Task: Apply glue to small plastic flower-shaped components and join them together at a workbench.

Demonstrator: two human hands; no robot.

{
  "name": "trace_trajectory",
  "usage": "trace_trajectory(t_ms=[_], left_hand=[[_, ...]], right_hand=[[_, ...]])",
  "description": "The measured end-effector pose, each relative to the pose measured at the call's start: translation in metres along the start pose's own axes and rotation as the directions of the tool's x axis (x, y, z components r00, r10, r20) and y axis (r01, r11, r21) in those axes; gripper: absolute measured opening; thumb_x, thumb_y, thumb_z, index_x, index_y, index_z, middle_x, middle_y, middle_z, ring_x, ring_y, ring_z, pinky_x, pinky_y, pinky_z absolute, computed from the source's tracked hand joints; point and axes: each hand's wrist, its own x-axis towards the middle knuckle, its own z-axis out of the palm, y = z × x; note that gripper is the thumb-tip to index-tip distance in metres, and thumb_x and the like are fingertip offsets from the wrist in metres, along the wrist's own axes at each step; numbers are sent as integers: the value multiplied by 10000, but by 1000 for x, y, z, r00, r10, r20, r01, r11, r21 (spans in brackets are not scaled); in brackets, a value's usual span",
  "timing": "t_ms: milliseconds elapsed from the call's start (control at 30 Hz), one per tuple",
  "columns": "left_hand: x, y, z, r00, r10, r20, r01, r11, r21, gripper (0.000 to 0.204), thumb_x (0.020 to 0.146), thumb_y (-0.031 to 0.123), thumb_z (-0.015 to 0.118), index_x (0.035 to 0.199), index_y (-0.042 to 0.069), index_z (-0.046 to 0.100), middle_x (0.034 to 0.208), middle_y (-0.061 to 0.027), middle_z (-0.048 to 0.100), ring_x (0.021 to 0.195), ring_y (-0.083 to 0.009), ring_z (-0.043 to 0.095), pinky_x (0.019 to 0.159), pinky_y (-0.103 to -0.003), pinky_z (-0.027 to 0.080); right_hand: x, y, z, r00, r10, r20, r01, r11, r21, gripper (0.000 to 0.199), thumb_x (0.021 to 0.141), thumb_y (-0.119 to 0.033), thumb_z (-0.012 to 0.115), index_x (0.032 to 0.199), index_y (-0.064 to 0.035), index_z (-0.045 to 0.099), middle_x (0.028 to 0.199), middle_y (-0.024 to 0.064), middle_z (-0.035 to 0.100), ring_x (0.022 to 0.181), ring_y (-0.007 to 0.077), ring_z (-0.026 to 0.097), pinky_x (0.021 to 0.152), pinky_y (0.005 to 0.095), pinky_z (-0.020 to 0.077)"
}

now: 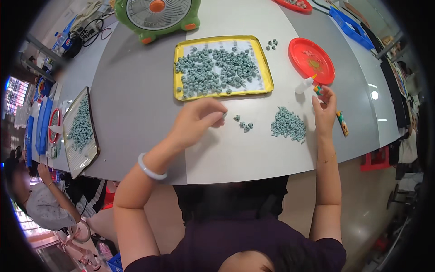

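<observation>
Nearest to the camera was the person's dark shirt, and from it both forearms reached up to the desk [136, 113]. On the left wrist sat a pale bangle [152, 168]. The left hand [197, 120] had its fingers pinched together at the tips, just beside a few loose grey-green pieces [244, 123] at its 3 o'clock; whether one piece was between the fingertips, I could not tell. The right hand [324, 109] was closed around a small glue bottle [305, 85] pointing to 10 o'clock. A heap of the same pieces [288, 123] lay between both hands. At 12 o'clock stood a yellow tray [178, 72] full of pieces, and a red plate [311, 60] at 1 o'clock. I judged that the work would go well with a light pinch and only a small drop of glue, with the bottle tip close to the piece.
</observation>
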Motion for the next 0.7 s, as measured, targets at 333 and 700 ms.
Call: trace_trajectory(t_ms=[333,700], left_hand=[[-77,-22,19,986,-155,55,154,754,-638,145,847,141,585,931,54,506,806,-51,565,732,-160,601,646,-280,502],[-82,-37,46,959,195,-205,-249,927,-280,116,841,37,541,950,19,505,869,-86,567,808,-165,586,735,-311,489]], right_hand=[[35,17,20,940,20,340,-5,999,-43,214,825,-116,617,995,-19,530,936,39,573,841,111,569,728,229,453],[-96,-105,35,629,54,775,-483,809,336,328,791,-144,630,1040,-50,439,886,49,520,854,141,524,760,273,421]])
